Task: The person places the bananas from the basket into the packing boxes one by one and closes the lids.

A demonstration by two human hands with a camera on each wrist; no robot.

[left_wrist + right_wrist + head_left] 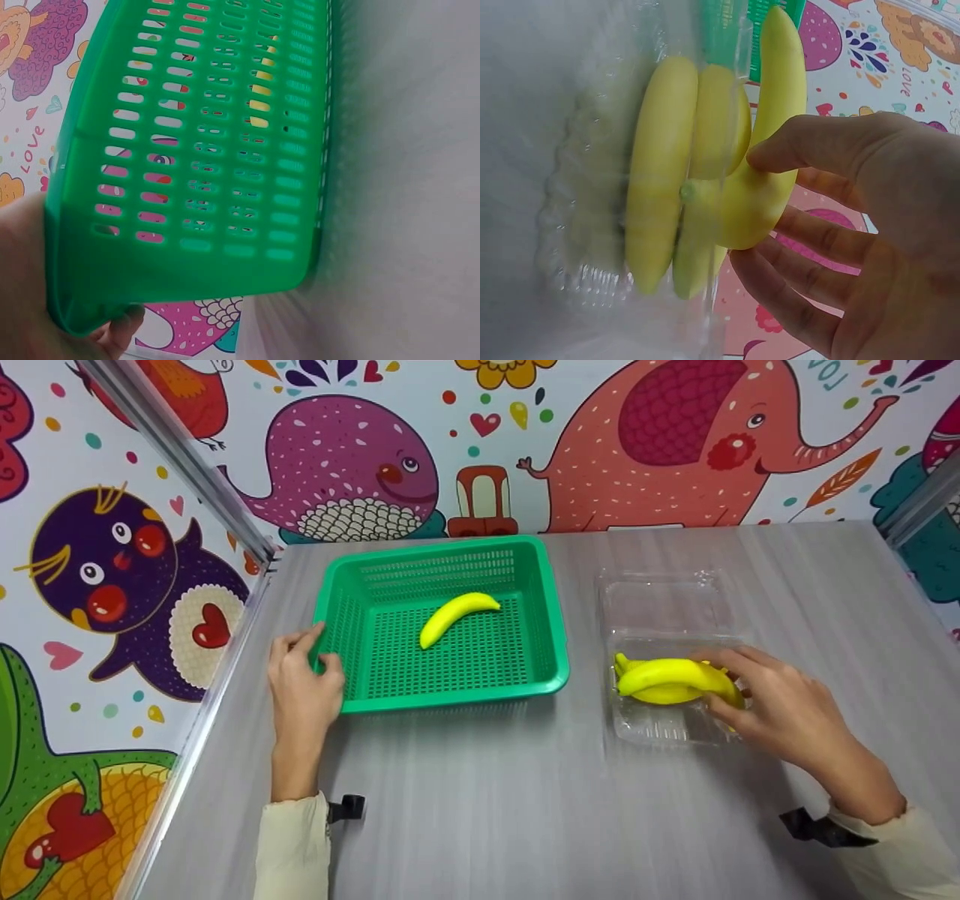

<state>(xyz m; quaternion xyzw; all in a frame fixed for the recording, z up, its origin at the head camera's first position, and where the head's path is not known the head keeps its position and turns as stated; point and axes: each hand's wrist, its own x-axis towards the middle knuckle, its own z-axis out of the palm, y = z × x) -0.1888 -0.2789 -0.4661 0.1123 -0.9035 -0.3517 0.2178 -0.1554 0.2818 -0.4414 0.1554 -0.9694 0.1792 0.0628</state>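
My left hand (pixel 306 686) grips the left rim of a green plastic basket (pixel 450 700), thumb inside the wall. One yellow banana (pixel 452 617) lies on the basket's slotted floor. On the right, a clear plastic clamshell box (pixel 652 729) lies with its lid folded back. My right hand (pixel 791 716) pinches a banana (pixel 781 75) between thumb and fingers at the top of the box. Below it, more bananas (pixel 660 172) rest in the box, seen through its clear wall in the right wrist view; the hand partly covers them in the head view.
A grey wood-grain table (pixel 480 802) carries both containers. Printed cartoon panels (pixel 337 457) stand along the back and left, with a metal corner post (pixel 180 457) between them. Black straps (pixel 825 829) sit at both wrists.
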